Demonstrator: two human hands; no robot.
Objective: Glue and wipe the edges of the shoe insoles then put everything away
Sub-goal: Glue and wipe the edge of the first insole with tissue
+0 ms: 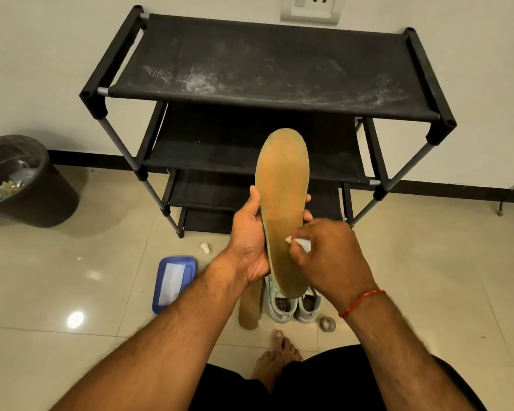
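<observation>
The long tan foam shoe insole (pixel 282 185) is held upright in mid-air in front of the black fabric-shelved shoe rack (pixel 273 69), toe end up and far, heel end low and near. The left hand (pixel 250 232) grips it at the waist, thumb on the left edge and fingertips curling round to show at the right edge. The right hand (pixel 330 253) pinches a small white glue tube (pixel 301 243), with its nozzle touching the insole's lower half near the right side.

The insole looks light, thin and bendy. A hold at the waist probably keeps it from flopping and leaves most of the rim free for glue, though the stretch under the thumb and fingertips would need a shift of grip. Wet glue could make the rim slippery and sticky.

On the pale tiled floor (pixel 428 262) below lie a second tan insole (pixel 248 310), a pair of pale sneakers (pixel 294 307), a small roll of tape (pixel 327 323), a white screw cap (pixel 205 248) and a blue plastic tray (pixel 174 281) with white paper in it. A dark waste bin (pixel 21 182) stands well apart at the far left. There is open air around the raised insole, and bare tiles to the right offer room for setting it down.
</observation>
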